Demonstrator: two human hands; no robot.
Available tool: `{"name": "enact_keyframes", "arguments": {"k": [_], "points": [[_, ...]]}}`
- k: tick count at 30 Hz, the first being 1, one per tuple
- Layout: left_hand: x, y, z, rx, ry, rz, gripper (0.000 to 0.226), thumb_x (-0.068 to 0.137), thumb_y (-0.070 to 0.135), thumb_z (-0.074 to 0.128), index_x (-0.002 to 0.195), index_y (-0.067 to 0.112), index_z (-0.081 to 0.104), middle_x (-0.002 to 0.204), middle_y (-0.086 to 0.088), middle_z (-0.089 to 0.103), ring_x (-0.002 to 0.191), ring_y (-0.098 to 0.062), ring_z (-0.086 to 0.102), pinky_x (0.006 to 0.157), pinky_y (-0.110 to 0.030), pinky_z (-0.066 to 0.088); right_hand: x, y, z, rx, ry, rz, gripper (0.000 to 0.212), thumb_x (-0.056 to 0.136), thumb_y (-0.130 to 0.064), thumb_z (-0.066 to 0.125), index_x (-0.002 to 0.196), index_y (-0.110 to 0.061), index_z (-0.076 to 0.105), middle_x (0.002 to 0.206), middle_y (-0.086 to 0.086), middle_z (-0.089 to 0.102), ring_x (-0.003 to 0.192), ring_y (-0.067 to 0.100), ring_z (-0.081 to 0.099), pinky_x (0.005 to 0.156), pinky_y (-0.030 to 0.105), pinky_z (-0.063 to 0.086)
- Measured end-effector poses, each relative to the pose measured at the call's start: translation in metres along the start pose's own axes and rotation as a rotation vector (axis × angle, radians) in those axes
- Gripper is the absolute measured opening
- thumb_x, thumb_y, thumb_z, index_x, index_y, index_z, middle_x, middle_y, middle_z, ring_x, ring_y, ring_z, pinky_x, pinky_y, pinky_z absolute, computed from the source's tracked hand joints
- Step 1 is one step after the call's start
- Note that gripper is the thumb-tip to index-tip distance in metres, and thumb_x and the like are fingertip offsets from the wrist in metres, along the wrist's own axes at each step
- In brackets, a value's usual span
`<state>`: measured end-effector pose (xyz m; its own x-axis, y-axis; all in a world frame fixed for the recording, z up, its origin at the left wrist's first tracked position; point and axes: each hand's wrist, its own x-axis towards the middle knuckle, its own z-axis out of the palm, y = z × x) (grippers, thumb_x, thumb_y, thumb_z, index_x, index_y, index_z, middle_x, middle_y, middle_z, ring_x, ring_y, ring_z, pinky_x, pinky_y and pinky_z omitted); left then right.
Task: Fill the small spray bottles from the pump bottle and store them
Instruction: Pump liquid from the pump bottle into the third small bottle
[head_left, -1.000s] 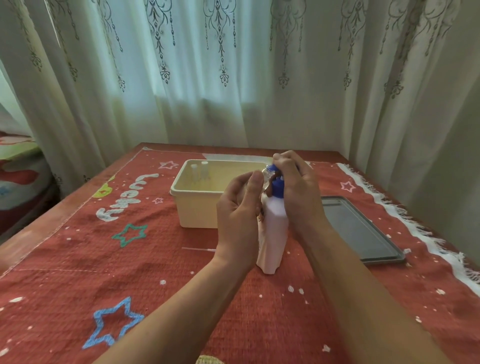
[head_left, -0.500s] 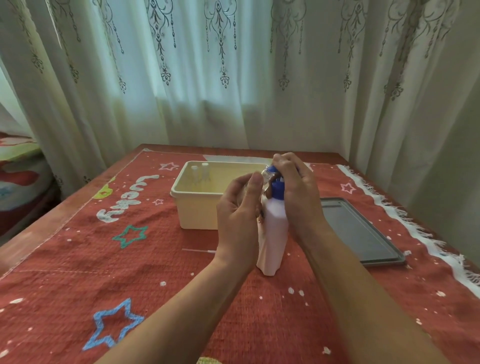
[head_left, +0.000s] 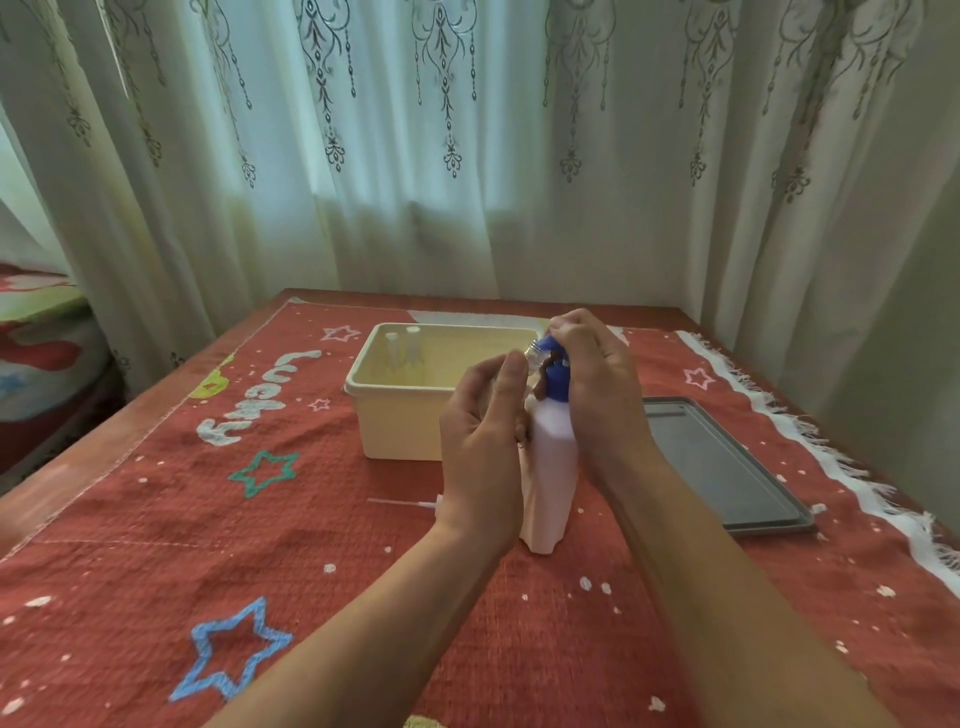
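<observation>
A white pump bottle (head_left: 550, 478) with a blue pump head (head_left: 556, 376) stands upright on the red cloth in the middle. My right hand (head_left: 597, 395) curls over the pump head from the right. My left hand (head_left: 483, 436) holds a small clear spray bottle (head_left: 535, 356) up at the pump's nozzle; only its open neck shows above my fingers. Two small white-capped bottles (head_left: 402, 348) stand in the far left corner of the cream plastic box (head_left: 400, 415) behind the hands.
A grey lid or tray (head_left: 717, 462) lies flat to the right of the pump bottle. A thin white spray tube (head_left: 402, 502) lies on the cloth left of my left wrist. Curtains hang close behind the table's far edge.
Almost nothing has moved; both hands stay at the pump head, with the right hand shifting only slightly on it.
</observation>
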<state>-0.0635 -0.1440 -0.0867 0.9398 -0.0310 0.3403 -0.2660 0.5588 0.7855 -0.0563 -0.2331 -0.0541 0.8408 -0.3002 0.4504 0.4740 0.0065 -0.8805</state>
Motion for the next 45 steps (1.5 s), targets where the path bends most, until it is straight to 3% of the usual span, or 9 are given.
{"name": "enact_keyframes", "arguments": {"k": [3, 9, 16, 19, 27, 34, 37, 41, 45], "points": [[0.0002, 0.0021, 0.0018, 0.000, -0.002, 0.004, 0.024, 0.084, 0.038, 0.064, 0.093, 0.016, 0.069, 0.068, 0.008, 0.058, 0.058, -0.007, 0.045, 0.059, -0.027, 0.038, -0.0010, -0.0026, -0.0007, 0.009, 0.005, 0.016, 0.026, 0.100, -0.013, 0.048, 0.074, -0.013, 0.056, 0.068, 0.002, 0.053, 0.060, 0.014, 0.049, 0.055, 0.028, 0.044], [0.0017, 0.0042, 0.0027, 0.003, -0.019, 0.004, 0.018, 0.091, 0.030, 0.060, 0.096, 0.014, 0.067, 0.070, 0.009, 0.061, 0.059, -0.004, 0.049, 0.056, -0.019, 0.043, -0.0030, -0.0086, 0.0034, 0.059, 0.058, 0.084, 0.033, 0.101, -0.035, 0.053, 0.077, -0.013, 0.058, 0.064, 0.001, 0.054, 0.055, 0.014, 0.051, 0.055, 0.026, 0.046], [0.0015, 0.0014, 0.0018, -0.015, -0.005, 0.010, 0.019, 0.088, 0.033, 0.062, 0.095, 0.016, 0.067, 0.077, 0.001, 0.060, 0.064, -0.008, 0.048, 0.056, -0.021, 0.041, -0.0020, -0.0038, 0.0018, -0.024, 0.029, 0.034, 0.025, 0.101, -0.025, 0.050, 0.080, -0.016, 0.060, 0.071, 0.000, 0.058, 0.065, 0.020, 0.053, 0.057, 0.031, 0.046], [0.0024, -0.0005, 0.0005, -0.017, 0.009, -0.003, 0.012, 0.096, 0.025, 0.060, 0.095, 0.016, 0.067, 0.081, -0.002, 0.060, 0.066, -0.010, 0.048, 0.057, -0.023, 0.040, -0.0014, -0.0031, 0.0007, -0.034, 0.029, 0.035, 0.019, 0.099, -0.026, 0.052, 0.084, -0.015, 0.058, 0.068, -0.003, 0.058, 0.062, 0.016, 0.053, 0.056, 0.029, 0.047], [0.0023, -0.0026, -0.0010, -0.007, 0.002, -0.004, 0.016, 0.095, 0.030, 0.062, 0.096, 0.015, 0.068, 0.078, -0.003, 0.056, 0.064, -0.013, 0.043, 0.060, -0.030, 0.037, -0.0022, -0.0047, 0.0010, -0.041, 0.049, 0.056, 0.023, 0.101, -0.026, 0.051, 0.083, -0.012, 0.055, 0.063, -0.008, 0.057, 0.060, 0.014, 0.053, 0.060, 0.031, 0.047], [0.0027, 0.0028, 0.0012, 0.011, -0.012, 0.007, 0.025, 0.085, 0.038, 0.062, 0.096, 0.017, 0.068, 0.084, -0.005, 0.063, 0.068, -0.013, 0.052, 0.062, -0.027, 0.044, -0.0039, -0.0086, 0.0051, 0.056, 0.097, 0.181, 0.042, 0.101, -0.049, 0.045, 0.082, -0.017, 0.063, 0.064, -0.010, 0.061, 0.059, 0.008, 0.058, 0.061, 0.024, 0.049], [0.0031, -0.0002, 0.0004, -0.001, -0.013, 0.008, 0.020, 0.090, 0.034, 0.063, 0.096, 0.016, 0.068, 0.083, -0.006, 0.060, 0.069, -0.019, 0.048, 0.063, -0.029, 0.041, -0.0040, -0.0086, 0.0049, -0.014, 0.111, 0.168, 0.036, 0.103, -0.039, 0.047, 0.080, -0.016, 0.064, 0.068, -0.006, 0.058, 0.063, 0.012, 0.056, 0.061, 0.025, 0.047], [0.0030, -0.0003, 0.0007, -0.021, 0.001, -0.009, 0.013, 0.097, 0.025, 0.059, 0.093, 0.016, 0.067, 0.071, 0.000, 0.054, 0.057, -0.009, 0.043, 0.057, -0.026, 0.037, -0.0025, -0.0078, 0.0052, -0.002, 0.107, 0.142, 0.025, 0.101, -0.028, 0.050, 0.092, -0.006, 0.059, 0.070, 0.000, 0.056, 0.058, 0.011, 0.054, 0.052, 0.020, 0.047], [0.0016, 0.0024, 0.0034, -0.066, 0.041, -0.067, 0.030, 0.102, 0.028, 0.052, 0.075, 0.021, 0.065, 0.067, 0.002, 0.053, 0.052, -0.006, 0.044, 0.055, -0.022, 0.038, -0.0025, -0.0069, 0.0047, 0.018, 0.099, 0.143, 0.023, 0.101, -0.026, 0.050, 0.099, -0.005, 0.057, 0.076, 0.004, 0.056, 0.061, 0.013, 0.055, 0.052, 0.020, 0.048]]}}
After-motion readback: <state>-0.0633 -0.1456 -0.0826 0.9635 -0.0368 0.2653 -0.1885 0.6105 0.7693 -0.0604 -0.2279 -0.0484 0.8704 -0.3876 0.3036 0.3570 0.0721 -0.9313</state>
